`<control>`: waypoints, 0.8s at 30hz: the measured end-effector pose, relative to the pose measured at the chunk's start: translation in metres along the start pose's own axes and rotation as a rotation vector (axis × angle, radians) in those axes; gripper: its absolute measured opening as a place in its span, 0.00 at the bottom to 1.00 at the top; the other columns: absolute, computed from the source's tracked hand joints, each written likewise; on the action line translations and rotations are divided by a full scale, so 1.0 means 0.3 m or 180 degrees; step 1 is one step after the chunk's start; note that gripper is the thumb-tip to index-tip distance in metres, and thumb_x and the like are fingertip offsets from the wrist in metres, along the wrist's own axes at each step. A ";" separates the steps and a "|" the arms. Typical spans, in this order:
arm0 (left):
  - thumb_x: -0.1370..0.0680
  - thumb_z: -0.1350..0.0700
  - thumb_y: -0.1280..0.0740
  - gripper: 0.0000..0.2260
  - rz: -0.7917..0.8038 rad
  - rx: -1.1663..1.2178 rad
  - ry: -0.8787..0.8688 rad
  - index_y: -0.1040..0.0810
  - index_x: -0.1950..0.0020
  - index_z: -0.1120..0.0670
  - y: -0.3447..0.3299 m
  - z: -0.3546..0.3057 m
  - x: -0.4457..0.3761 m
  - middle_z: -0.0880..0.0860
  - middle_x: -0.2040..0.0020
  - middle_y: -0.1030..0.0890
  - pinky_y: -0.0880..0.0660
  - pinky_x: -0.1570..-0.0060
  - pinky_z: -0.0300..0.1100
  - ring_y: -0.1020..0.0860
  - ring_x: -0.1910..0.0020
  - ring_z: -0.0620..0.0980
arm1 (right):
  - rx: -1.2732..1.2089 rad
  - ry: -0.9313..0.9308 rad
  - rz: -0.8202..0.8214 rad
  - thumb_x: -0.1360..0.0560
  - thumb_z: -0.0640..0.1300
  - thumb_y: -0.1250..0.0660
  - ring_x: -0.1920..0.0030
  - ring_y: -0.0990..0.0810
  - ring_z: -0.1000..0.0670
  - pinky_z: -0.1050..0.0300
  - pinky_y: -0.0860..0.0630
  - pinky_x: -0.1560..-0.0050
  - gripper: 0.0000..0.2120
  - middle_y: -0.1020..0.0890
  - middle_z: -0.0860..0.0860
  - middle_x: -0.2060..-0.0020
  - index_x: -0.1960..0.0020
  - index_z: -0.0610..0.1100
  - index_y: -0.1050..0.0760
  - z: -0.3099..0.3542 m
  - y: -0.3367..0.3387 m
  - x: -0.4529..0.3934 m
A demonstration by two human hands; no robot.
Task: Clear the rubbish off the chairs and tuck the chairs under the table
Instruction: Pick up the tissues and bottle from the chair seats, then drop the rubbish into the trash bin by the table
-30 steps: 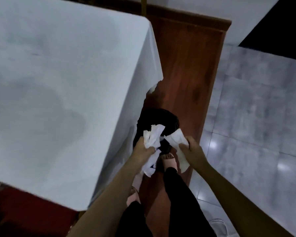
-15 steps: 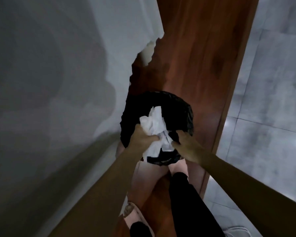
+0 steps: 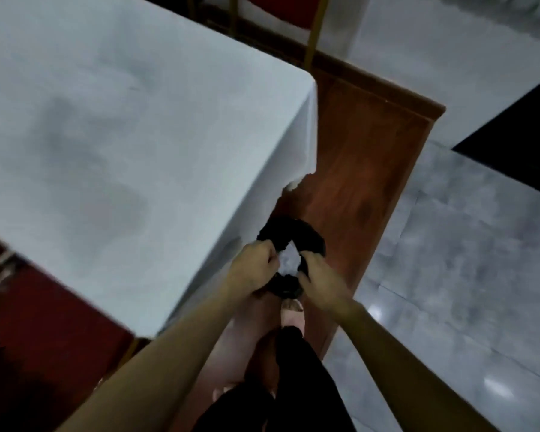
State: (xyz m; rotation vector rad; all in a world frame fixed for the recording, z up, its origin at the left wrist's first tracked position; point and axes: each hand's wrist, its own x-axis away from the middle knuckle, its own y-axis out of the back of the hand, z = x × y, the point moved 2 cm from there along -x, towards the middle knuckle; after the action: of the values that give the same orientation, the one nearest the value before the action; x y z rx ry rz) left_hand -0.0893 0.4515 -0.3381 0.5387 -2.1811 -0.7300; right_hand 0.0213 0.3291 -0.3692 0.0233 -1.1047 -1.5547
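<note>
A black rubbish bag (image 3: 296, 236) stands on the wooden floor strip beside the table corner. Crumpled white tissue (image 3: 289, 261) shows inside its mouth. My left hand (image 3: 254, 265) is closed on the bag's near-left rim. My right hand (image 3: 317, 280) grips the near-right rim, so both hands hold the mouth of the bag. The table (image 3: 122, 126) is covered by a white cloth and fills the upper left. A red chair seat (image 3: 49, 316) lies at the lower left, partly under the cloth. Another red chair with gold legs (image 3: 312, 32) stands at the far end.
A brown wooden floor strip (image 3: 365, 169) runs along the table's right side, edged by grey glossy tiles (image 3: 468, 260). My feet in pale sandals (image 3: 292, 313) stand just behind the bag. A dark area (image 3: 518, 145) lies at the far right.
The white tissues that my hands held above the bag have gone down into it. Both hands now grip the bag's rim. The view has pulled back and tilted up, showing more table.
</note>
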 end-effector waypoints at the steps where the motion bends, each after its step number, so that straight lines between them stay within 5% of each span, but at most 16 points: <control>1: 0.23 0.61 0.37 0.10 -0.0155 -0.0099 -0.0112 0.22 0.49 0.66 0.072 -0.012 0.090 0.63 0.50 0.17 0.25 0.51 0.52 0.20 0.52 0.59 | 0.0136 0.0195 -0.0076 0.21 0.44 0.41 0.39 0.25 0.40 0.47 0.25 0.44 0.23 0.30 0.42 0.32 0.28 0.41 0.39 0.095 0.028 0.065; 8: 0.22 0.55 0.38 0.14 -0.1449 -0.0489 -0.0282 0.25 0.39 0.58 0.458 0.193 0.714 0.57 0.43 0.22 0.27 0.46 0.50 0.26 0.43 0.57 | 0.0265 0.1326 -0.0662 0.21 0.46 0.39 0.39 0.23 0.49 0.51 0.24 0.42 0.19 0.26 0.50 0.35 0.32 0.46 0.34 0.580 0.022 0.379; 19: 0.23 0.51 0.39 0.11 -0.2767 -0.0539 0.1073 0.24 0.43 0.53 0.673 0.860 1.555 0.51 0.47 0.22 0.25 0.46 0.49 0.25 0.47 0.52 | 0.1163 0.2981 0.0230 0.21 0.50 0.41 0.36 0.27 0.55 0.64 0.31 0.42 0.21 0.29 0.54 0.33 0.30 0.48 0.37 1.337 -0.492 0.538; 24: 0.21 0.50 0.39 0.11 -0.3059 -0.0379 0.1366 0.26 0.42 0.51 0.656 1.036 1.816 0.49 0.46 0.24 0.26 0.46 0.46 0.26 0.47 0.49 | 0.1320 0.3436 0.0712 0.22 0.50 0.39 0.37 0.26 0.55 0.60 0.29 0.39 0.21 0.28 0.54 0.34 0.31 0.49 0.35 1.560 -0.766 0.582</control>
State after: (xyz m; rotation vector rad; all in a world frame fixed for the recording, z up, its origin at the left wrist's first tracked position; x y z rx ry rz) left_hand -0.6958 0.3860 -0.0928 1.5563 -1.3929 -1.0863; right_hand -0.4730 0.4549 -0.1641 0.8828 -0.4936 -0.8491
